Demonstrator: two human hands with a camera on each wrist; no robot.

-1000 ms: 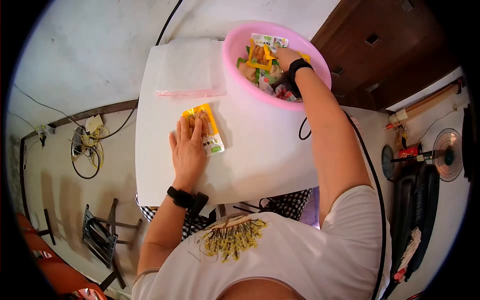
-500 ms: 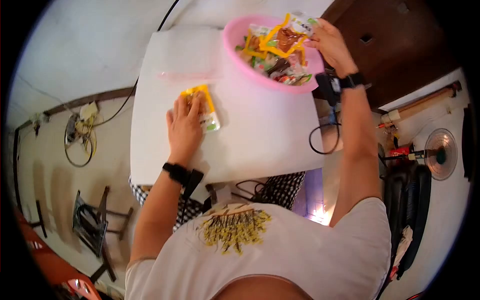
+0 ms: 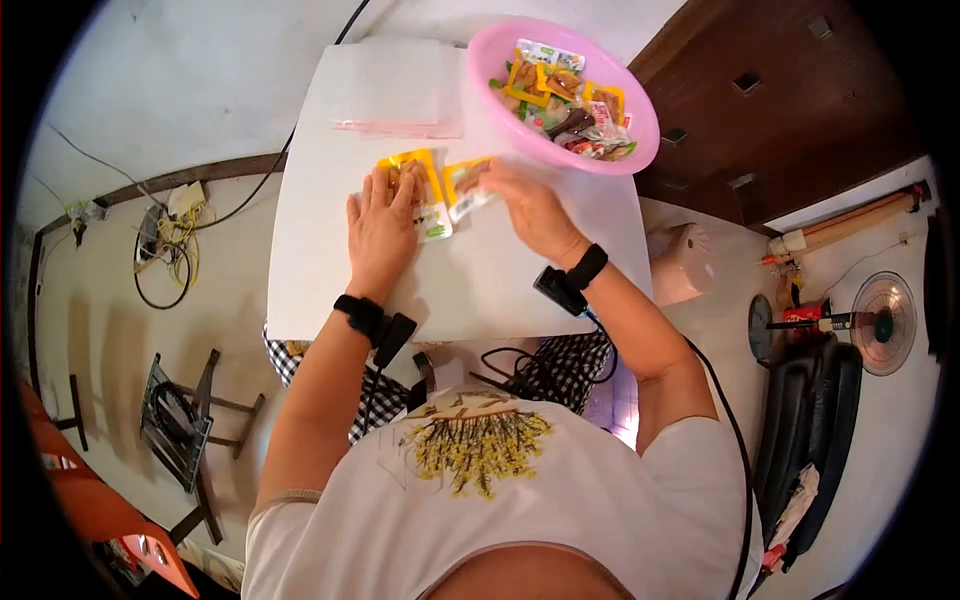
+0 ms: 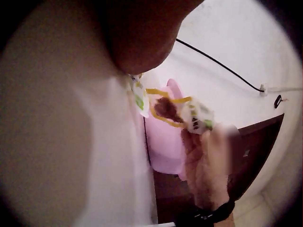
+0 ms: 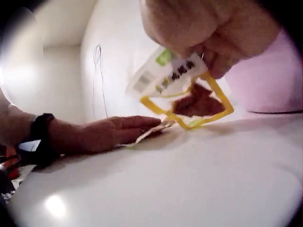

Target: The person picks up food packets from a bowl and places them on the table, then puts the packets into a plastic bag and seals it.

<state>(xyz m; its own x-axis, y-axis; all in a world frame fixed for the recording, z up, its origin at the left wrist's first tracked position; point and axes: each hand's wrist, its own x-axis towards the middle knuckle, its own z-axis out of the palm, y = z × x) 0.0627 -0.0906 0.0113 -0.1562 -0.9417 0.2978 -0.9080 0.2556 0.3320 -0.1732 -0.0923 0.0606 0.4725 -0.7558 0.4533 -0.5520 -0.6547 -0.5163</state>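
Note:
On the white table [image 3: 480, 290], my left hand [image 3: 383, 235] rests with straight fingers over a yellow-edged snack packet [image 3: 433, 200], hiding part of it. My right hand [image 3: 540, 215] pinches a second snack packet [image 3: 464, 184] by its white end, just right of the first one. In the right wrist view this held packet [image 5: 199, 101] tilts down, its clear window showing brown food and its yellow edge low over the tabletop beside the left fingers. A pink basin [image 3: 495, 108] full of assorted food packets [image 3: 570, 95] stands at the table's far right.
Clear plastic bags [image 3: 385, 90] with a pink edge lie at the back left of the table. A black cable [image 3: 725, 400] runs along the right arm. Beyond the right edge stand a paper roll [image 3: 685, 262] and a fan [image 3: 885, 322].
My right hand reached into the basin, lifted out a snack packet and brought it left and down next to the other packet. My left hand has stayed on its packet.

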